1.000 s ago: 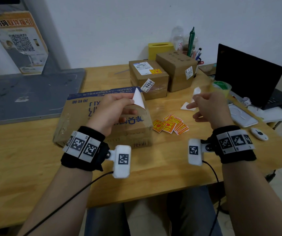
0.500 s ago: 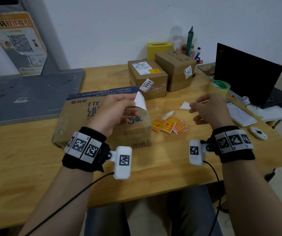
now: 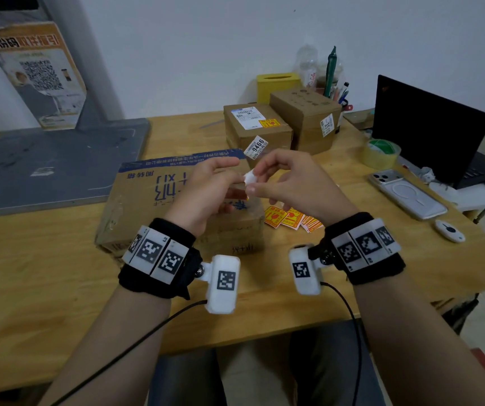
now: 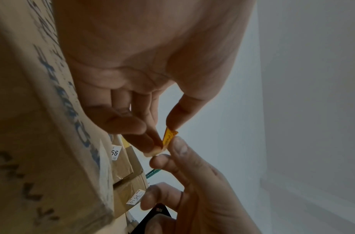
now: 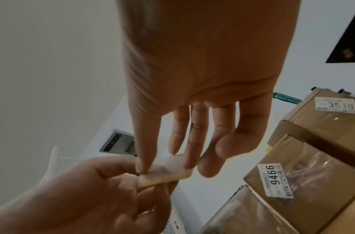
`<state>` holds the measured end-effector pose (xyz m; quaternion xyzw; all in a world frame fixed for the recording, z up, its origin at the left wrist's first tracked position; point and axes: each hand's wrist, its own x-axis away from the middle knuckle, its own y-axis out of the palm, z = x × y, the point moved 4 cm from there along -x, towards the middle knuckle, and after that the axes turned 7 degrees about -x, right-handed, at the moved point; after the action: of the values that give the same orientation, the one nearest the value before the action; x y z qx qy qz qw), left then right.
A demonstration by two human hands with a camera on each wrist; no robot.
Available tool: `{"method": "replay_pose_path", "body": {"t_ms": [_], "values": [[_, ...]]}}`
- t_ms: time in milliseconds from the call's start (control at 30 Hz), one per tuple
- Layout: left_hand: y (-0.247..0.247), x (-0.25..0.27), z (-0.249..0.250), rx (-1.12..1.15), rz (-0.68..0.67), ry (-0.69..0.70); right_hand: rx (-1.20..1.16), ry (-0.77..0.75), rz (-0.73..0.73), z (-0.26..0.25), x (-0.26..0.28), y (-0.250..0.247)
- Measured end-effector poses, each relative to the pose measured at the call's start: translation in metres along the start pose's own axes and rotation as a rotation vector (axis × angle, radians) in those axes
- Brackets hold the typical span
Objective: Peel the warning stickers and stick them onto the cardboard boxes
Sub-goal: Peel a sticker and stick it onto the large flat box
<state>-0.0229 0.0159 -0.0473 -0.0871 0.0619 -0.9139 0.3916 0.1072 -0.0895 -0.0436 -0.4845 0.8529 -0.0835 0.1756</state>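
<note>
Readable text you had in view: a white tag (image 3: 255,147) on the cardboard box (image 3: 257,130) just beyond your hands read "9466", with "5元" beside it in the right wrist view. The further box (image 3: 305,118), beyond your right hand, carried a white tag (image 3: 327,124) reading "3510". The large carton (image 3: 147,200) under your left hand bore blue Chinese print, upside down to you and not legible. The poster's (image 3: 39,71) heading, far left, was also not legible.
</note>
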Motion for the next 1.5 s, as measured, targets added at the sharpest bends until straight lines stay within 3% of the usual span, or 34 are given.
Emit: {"method": "replay_pose_path", "body": {"t_ms": [533,767,1033,1167,1333,1500], "values": [[-0.013,0.007,0.001,-0.056,0.060,0.102,-0.074,-0.010,0.045,-0.004,-0.005,0.014],[-0.007,0.011,-0.002,-0.031,-0.020,0.075,-0.132,0.004,0.038,-0.002,-0.007,0.012],[-0.001,0.016,0.001,0.050,-0.086,0.058,-0.108,0.024,0.158,-0.002,-0.010,0.005],[-0.004,0.017,0.004,0.112,-0.106,0.053,-0.210,0.060,0.245,-0.001,-0.010,-0.001],[-0.015,0.009,-0.001,-0.005,0.073,0.095,-0.350,0.106,0.211,-0.003,-0.007,0.002],[-0.005,0.010,0.000,-0.029,-0.002,0.073,-0.407,0.077,0.180,-0.006,-0.006,0.011]]}}
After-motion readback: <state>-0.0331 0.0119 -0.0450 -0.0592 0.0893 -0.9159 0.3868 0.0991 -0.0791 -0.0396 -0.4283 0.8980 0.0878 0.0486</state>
